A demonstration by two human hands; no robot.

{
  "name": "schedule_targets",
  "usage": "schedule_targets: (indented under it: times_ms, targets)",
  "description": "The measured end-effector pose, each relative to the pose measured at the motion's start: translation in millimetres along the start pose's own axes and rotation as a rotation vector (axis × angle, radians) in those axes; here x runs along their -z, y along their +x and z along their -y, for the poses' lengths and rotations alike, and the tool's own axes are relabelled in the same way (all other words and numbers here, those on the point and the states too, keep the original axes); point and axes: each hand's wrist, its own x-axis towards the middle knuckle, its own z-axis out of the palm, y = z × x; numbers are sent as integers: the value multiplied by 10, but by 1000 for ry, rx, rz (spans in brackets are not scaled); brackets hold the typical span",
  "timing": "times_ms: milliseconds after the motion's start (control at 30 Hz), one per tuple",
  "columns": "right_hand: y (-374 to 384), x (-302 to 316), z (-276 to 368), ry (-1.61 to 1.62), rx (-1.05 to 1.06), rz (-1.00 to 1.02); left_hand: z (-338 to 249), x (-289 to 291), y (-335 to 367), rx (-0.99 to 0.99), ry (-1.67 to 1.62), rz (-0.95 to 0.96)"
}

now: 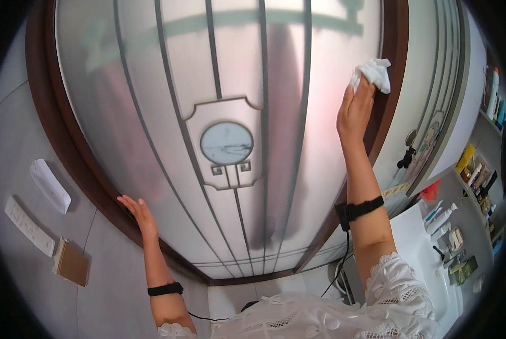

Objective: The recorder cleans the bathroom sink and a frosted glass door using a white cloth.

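Observation:
In front of me stands a frosted glass door (241, 220) with dark vertical lines, a round picture emblem (227, 143) and a dark brown frame (397, 34). My right hand (357, 107) is raised to the door's upper right and closed around a crumpled white cloth (377, 74), which lies against the glass beside the frame. Lower on the left, my left hand (140, 216) has its fingers stretched out by the brown frame and holds nothing. Whether its fingertips touch the frame I cannot tell.
On the grey tiled wall at left are a white wall panel (30, 226), a white holder (51, 185) and a brown box (71, 263). To the right, a white washbasin (422, 254) holds toothpaste tubes, below shelves (467, 175) of bottles. A cable (343, 265) hangs from my right forearm band.

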Motion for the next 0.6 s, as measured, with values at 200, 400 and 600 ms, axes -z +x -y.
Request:
schedule_targets:
  times_ms: [200, 400, 600]
  targets:
    - [38, -449, 792, 73, 17, -40, -62, -103, -27, -15, -18, 27]
    - [-1672, -549, 2257, 470, 715, 595, 16, -15, -50, -71, -88, -11]
    - [-2154, -412, 1674, 299, 565, 953, 82, 3, -103, -181, -78, 62]
